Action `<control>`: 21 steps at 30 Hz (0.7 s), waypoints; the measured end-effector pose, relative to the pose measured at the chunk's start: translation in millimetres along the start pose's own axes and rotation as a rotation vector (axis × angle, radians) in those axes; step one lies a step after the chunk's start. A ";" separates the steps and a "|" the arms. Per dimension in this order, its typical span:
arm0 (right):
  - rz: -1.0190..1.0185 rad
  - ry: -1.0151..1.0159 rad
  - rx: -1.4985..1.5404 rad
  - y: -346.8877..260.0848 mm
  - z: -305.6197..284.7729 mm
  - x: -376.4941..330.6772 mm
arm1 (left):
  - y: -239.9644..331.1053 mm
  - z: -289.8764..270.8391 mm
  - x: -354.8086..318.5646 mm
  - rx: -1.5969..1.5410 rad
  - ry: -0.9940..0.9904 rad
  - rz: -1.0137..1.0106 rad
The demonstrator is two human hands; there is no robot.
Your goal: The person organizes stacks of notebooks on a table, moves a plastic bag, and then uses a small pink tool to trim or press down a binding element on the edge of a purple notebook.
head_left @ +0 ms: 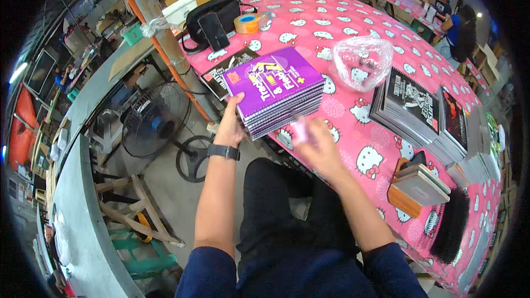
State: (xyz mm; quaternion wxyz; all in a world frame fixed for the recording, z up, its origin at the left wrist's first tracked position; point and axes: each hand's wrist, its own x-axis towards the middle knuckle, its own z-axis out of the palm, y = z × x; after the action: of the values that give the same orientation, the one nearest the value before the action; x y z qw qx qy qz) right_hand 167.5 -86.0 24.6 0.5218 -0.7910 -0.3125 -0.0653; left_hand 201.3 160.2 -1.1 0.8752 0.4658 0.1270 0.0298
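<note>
A thick stack of purple spiral notebooks (279,77) lies at the near edge of the table, its bound edges facing me. My left hand (231,118) grips the stack's left side, thumb on the top cover; a dark watch is on that wrist. Close to the stack's front right corner, my right hand (319,146) is closed and smeared by motion. From its fingers sticks a small pale pink object (300,131) with a dark tip, too blurred to name. Partly hidden behind the stack is a black notebook (218,72).
Black spiral notebooks (411,105) are piled at right, near a crumpled clear plastic bag (361,60). Nearer me sit a wooden block tool (417,187) and black binding coils (450,226). Toward the back are a tape roll (248,23), phone (213,31) and black bag (221,11). A fan (157,124) stands left.
</note>
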 end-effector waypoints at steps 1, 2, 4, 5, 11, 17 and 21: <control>-0.072 -0.055 -0.061 -18.1 11.4 -4.6 | -3.2 -3.2 4.7 0.025 -0.001 -0.031; -0.105 -0.009 -0.059 -22.6 22.7 -4.8 | -3.4 4.5 2.7 0.044 -0.037 -0.008; -0.150 0.052 -0.074 -21.8 35.2 -5.0 | -2.9 13.0 4.8 0.034 -0.041 -0.007; -0.145 0.047 -0.068 -20.4 37.6 -1.9 | -2.6 17.6 3.3 0.024 -0.047 0.014; -0.272 0.144 -0.333 -21.9 44.3 6.1 | 7.7 28.1 -15.1 0.033 0.010 -0.063; 0.729 -0.388 1.191 -11.1 34.9 11.8 | 7.5 28.6 -15.2 0.022 0.027 -0.029; 0.439 -0.171 0.625 -13.3 46.5 3.9 | 8.7 28.4 -15.3 0.059 0.033 -0.150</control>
State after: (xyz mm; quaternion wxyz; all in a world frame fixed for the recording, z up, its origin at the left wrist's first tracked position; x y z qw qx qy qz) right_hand 152.8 -40.6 16.0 0.7112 -0.6447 -0.1829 0.2124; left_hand 194.2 139.6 24.3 0.8586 0.4802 0.1767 -0.0321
